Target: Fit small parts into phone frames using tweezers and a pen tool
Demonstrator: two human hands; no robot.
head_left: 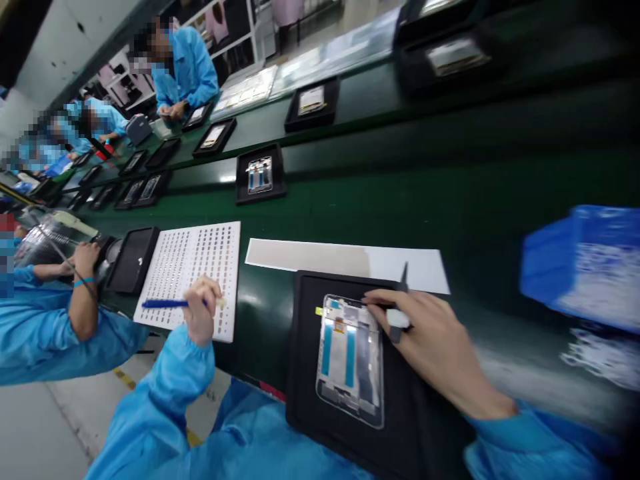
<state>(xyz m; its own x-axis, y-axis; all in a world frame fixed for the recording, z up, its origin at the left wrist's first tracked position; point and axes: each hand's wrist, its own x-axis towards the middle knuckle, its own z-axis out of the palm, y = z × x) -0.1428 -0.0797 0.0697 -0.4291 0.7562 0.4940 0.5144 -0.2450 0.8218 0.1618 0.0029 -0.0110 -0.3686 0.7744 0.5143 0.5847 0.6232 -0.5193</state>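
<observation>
Black tray (306, 360) is bearing a flat device panel (340, 353). Right hand (435, 333) is gripping a grey-and-white tool (399, 319), fingertips (373, 297) pinched narrow at the panel's upper edge. Left hand (201, 312) is holding a blue pen-like tool (164, 304) in curled fingers above a white dotted sheet (173, 263).

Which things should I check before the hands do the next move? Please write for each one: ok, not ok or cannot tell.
1. Flat silver rectangular panel with blue strips inside the black square tray: ok.
2. Left hand gripping the slim blue pen-shaped tool: ok.
3. Both hands at the panel: not ok; the left is over the white board with rows of small parts.
4. Right hand holding the dark tapered tool: ok.
5. Right fingertips touching the panel's corner: cannot tell.
</observation>
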